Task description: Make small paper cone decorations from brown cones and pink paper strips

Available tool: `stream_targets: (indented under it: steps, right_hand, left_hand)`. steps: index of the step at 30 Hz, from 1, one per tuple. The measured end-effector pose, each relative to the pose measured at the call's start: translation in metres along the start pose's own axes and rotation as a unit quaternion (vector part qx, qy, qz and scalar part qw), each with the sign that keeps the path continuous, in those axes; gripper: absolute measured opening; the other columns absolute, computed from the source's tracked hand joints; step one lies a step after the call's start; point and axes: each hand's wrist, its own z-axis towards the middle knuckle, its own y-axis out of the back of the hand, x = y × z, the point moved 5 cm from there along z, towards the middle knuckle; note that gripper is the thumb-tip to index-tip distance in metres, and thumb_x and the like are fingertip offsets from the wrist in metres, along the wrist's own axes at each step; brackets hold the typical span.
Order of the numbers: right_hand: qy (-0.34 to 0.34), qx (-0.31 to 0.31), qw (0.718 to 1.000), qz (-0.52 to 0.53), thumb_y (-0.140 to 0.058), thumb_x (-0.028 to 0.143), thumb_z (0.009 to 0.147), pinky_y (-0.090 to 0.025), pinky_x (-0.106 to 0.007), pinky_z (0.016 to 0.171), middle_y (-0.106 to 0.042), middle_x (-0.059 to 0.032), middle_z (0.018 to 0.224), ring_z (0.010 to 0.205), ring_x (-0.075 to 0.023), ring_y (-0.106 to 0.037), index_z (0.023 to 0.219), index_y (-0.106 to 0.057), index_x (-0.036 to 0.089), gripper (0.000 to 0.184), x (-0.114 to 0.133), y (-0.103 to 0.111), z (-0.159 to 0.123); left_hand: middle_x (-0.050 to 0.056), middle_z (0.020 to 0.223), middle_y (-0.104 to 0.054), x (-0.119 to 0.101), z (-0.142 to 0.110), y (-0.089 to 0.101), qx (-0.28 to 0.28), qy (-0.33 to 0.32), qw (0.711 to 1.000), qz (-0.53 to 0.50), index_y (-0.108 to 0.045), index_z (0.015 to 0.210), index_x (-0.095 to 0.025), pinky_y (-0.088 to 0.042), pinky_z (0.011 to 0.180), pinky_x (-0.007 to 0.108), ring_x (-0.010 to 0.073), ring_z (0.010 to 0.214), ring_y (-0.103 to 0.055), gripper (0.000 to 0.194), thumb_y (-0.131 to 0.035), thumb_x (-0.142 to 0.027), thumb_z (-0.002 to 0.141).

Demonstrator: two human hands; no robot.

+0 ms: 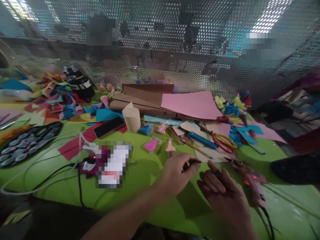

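Observation:
My left hand (176, 171) reaches over the green table (140, 193) with thumb and index finger drawn into a pinch; anything between the tips is too small to make out. Just right of it, my right hand (223, 193) is turned palm up, its fingers loosely curled and apart, with nothing visible in it. A pink glue gun (257, 190) with a red light lies close to the right hand. Beyond my left hand are a small peach paper piece (170, 145), a bright pink twisted wrapper (150, 145) and a blue one (145, 129).
A blue cutter (203, 140), a pencil (197, 149) and red-and-yellow scissors (223, 141) lie behind the hands. Left are a phone with a lit screen (115, 166), a dark phone (109, 127), cables and a power strip (91, 166). Pink paper (192, 105) rests on cardboard (142, 96).

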Motion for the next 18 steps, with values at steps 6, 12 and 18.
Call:
stream_targets:
  steps: [6, 12, 18]
  right_hand:
    - [-0.016, -0.02, 0.998, -0.058, -0.085, 0.049, 0.068, -0.043, -0.027, 0.055, -0.032, 0.005, 0.055, 0.055, -0.0122, -0.031, 0.094, -0.081, 0.024, 0.036, -0.0033, 0.0034, -0.0001]
    - [-0.024, -0.034, 0.997, -0.069, -0.086, 0.053, 0.065, -0.041, -0.028, 0.053, -0.032, 0.0045, 0.054, 0.055, -0.0134, -0.03, 0.092, -0.081, 0.026, 0.038, -0.0038, 0.0019, -0.0016]
    - [-0.031, -0.029, 0.997, -0.062, -0.085, 0.052, 0.068, -0.041, -0.028, 0.053, -0.031, 0.0052, 0.053, 0.054, -0.0133, -0.029, 0.091, -0.08, 0.024, 0.036, -0.0041, 0.0021, -0.0032]
  left_hand:
    - [0.005, 0.091, -0.076, 0.001, 0.0011, -0.0002, -0.016, -0.02, 0.999, 0.036, -0.076, 0.094, -0.018, -0.047, 0.079, 0.029, 0.0184, 0.085, -0.066, 0.014, -0.064, -0.024, 0.09]
    - [0.004, 0.084, -0.075, -0.0012, 0.0022, 0.0002, -0.018, -0.015, 0.999, 0.049, -0.075, 0.088, -0.018, -0.046, 0.073, 0.028, 0.0171, 0.08, -0.063, 0.01, -0.066, -0.021, 0.086]
    - [0.002, 0.075, -0.069, 0.0002, 0.0012, 0.0, -0.03, -0.044, 0.998, 0.029, -0.072, 0.081, -0.018, -0.044, 0.066, 0.025, 0.0139, 0.07, -0.058, 0.01, -0.062, -0.019, 0.084]
